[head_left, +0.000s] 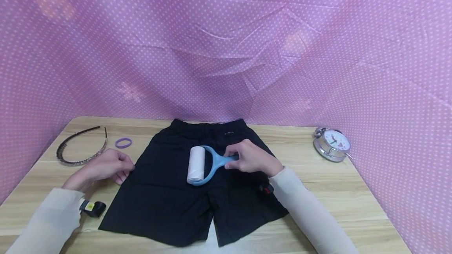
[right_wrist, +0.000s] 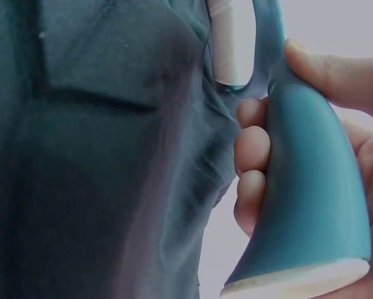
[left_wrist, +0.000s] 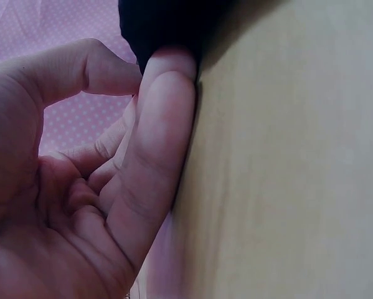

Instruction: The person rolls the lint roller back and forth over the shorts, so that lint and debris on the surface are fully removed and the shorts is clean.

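A pair of black shorts (head_left: pixel 159 203) lies spread flat, waistband at the far side. My right hand (head_left: pixel 251 156) grips the blue handle of a lint roller (head_left: pixel 196 164), whose white roll lies over the middle of the shorts. Fingers and thumb wrap the lint roller's handle (right_wrist: pixel 311 187) in the right wrist view. At the shorts' left edge, my left hand (head_left: pixel 107 166) pinches the cloth. The left wrist view has thumb and forefinger meeting at the black cloth (left_wrist: pixel 167 25), the exact hold partly hidden.
A dark headband (head_left: pixel 61 152) and a purple ring-shaped band (head_left: pixel 123 142) lie left of the shorts. A silver alarm clock (head_left: pixel 332 144) is at the right on the wooden table (head_left: pixel 339 199). Pink dotted cloth (head_left: pixel 226 50) hangs behind and at both sides.
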`<action>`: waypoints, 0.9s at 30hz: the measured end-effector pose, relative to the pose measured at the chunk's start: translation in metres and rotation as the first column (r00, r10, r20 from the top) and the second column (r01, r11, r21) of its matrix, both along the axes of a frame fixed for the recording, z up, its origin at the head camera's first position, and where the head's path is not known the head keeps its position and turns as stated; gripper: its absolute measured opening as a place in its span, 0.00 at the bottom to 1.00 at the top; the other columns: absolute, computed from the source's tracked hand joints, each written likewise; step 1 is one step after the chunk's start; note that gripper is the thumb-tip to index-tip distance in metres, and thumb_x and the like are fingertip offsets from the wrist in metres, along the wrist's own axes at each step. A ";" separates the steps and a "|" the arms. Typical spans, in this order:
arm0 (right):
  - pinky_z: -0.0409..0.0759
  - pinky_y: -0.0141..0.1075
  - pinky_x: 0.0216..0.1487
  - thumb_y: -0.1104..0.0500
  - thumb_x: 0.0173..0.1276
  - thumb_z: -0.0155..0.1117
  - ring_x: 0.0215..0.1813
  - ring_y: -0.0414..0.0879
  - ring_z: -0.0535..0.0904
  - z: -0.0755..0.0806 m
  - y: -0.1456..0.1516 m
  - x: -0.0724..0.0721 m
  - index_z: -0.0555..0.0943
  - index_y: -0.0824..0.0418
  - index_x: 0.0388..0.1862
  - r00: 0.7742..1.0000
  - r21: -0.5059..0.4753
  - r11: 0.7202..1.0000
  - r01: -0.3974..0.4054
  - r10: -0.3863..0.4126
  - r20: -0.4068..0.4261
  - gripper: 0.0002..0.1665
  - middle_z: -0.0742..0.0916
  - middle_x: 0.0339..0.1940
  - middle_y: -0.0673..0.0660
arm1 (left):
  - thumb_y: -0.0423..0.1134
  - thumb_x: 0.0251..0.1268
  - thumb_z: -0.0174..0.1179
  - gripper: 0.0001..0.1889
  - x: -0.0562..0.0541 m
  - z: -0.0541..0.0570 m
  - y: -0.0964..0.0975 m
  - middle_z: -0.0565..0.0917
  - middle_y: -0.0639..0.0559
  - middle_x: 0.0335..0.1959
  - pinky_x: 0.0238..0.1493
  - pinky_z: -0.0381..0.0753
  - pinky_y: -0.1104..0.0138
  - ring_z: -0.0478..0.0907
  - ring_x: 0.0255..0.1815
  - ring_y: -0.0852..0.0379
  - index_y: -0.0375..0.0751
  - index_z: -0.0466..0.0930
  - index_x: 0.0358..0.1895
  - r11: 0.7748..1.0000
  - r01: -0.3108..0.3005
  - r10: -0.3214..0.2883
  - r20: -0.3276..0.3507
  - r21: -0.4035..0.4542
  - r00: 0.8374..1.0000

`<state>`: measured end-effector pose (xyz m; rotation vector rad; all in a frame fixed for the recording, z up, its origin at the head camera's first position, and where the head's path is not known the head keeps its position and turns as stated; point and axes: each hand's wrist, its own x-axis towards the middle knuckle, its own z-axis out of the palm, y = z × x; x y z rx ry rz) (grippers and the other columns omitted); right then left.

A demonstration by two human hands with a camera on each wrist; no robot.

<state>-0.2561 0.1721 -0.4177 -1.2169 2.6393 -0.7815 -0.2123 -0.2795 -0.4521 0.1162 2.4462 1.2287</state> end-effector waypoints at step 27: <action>0.67 0.27 0.22 0.56 0.63 0.74 0.20 0.34 0.69 0.004 0.015 -0.003 0.86 0.49 0.33 0.997 0.033 0.998 0.062 -0.063 0.036 0.04 0.80 0.21 0.42 | 0.34 0.67 0.56 0.11 0.001 -0.001 0.000 0.81 0.50 0.25 0.29 0.88 0.63 0.82 0.24 0.57 0.28 0.82 0.40 0.998 -0.002 0.000 0.034 0.056 0.999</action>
